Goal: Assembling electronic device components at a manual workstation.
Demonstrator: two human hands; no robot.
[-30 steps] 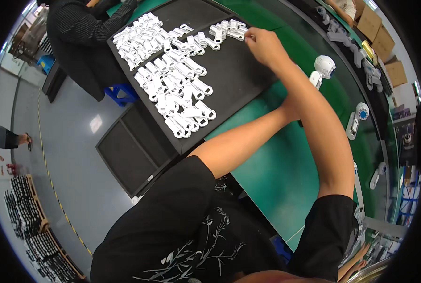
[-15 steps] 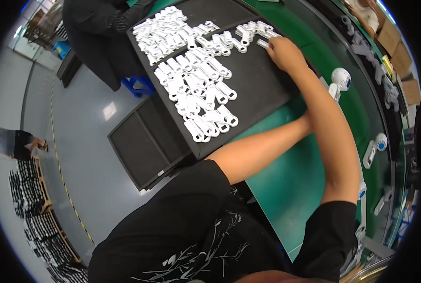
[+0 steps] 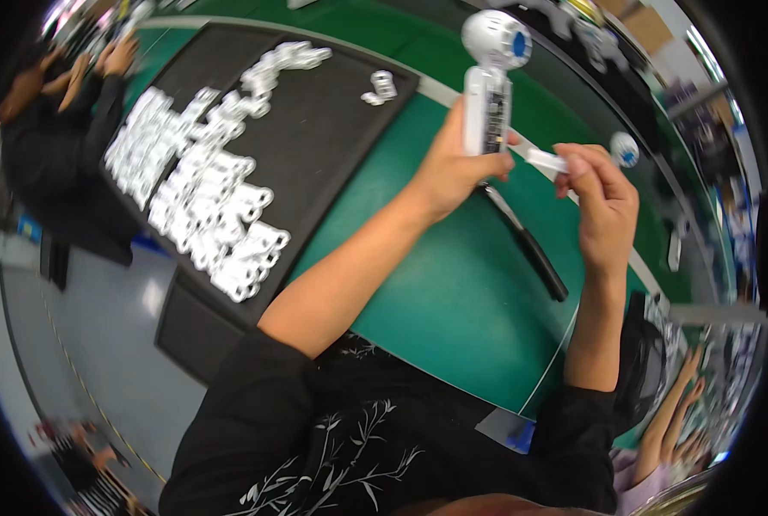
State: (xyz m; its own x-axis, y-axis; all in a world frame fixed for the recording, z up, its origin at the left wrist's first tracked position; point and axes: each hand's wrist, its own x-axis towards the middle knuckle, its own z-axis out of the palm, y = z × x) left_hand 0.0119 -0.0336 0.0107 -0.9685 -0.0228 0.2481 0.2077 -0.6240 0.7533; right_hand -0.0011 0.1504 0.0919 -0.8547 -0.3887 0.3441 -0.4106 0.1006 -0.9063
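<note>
My left hand (image 3: 446, 172) is wrapped round the handle of a white handheld device with a round head (image 3: 487, 112). The head has a blue centre, and the handle's open face shows dark inner parts. To its right, my right hand (image 3: 606, 193) pinches a small white plastic piece (image 3: 546, 161), its far end close to the device but apart from it. Many white plastic handle covers (image 3: 203, 202) lie in rows and heaps on a black tray (image 3: 315, 129) at the left. Below my hands, a tool with a black handle (image 3: 539, 262) lies on the green table (image 3: 436, 284).
A few small white pieces (image 3: 382, 88) sit at the tray's right corner. Beyond the table's edge strip, another round-headed device (image 3: 625, 149) rests on a green conveyor (image 3: 565, 129). A co-worker in black (image 3: 74, 172) stands at the far left; other people's arms (image 3: 672, 413) show at lower right.
My right hand has left the tray's far edge and come back right with a white piece. My left hand, hidden before behind my right arm, now holds up the device. The view has turned right.
</note>
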